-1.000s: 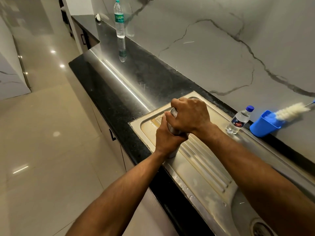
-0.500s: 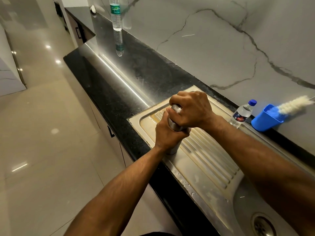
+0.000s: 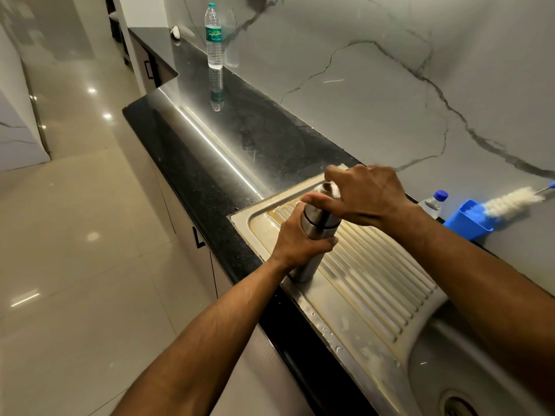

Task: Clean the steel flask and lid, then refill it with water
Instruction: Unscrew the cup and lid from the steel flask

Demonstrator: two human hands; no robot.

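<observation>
The steel flask point(image 3: 312, 232) stands upright on the ribbed drainboard point(image 3: 369, 274) of the steel sink, near its left corner. My left hand point(image 3: 300, 244) grips the flask's body around the middle. Over the top, my right hand point(image 3: 366, 193) curls its fingers and thumb round the lid point(image 3: 326, 187), which is mostly hidden and blurred. A dark seam runs round the flask just below my right thumb. Whether the lid is still seated on the flask cannot be told.
A blue cup point(image 3: 468, 220) with a white bottle brush point(image 3: 510, 202) leans against the marble wall at the right, beside a small blue-capped bottle point(image 3: 432, 204). A tall water bottle point(image 3: 213, 40) stands far back on the black counter point(image 3: 210, 139). The sink basin and drain point(image 3: 459, 403) lie at lower right.
My right hand has turned on the lid and risen slightly, so more of the flask's upper body shows. My left hand keeps its hold. The camera view has shifted.
</observation>
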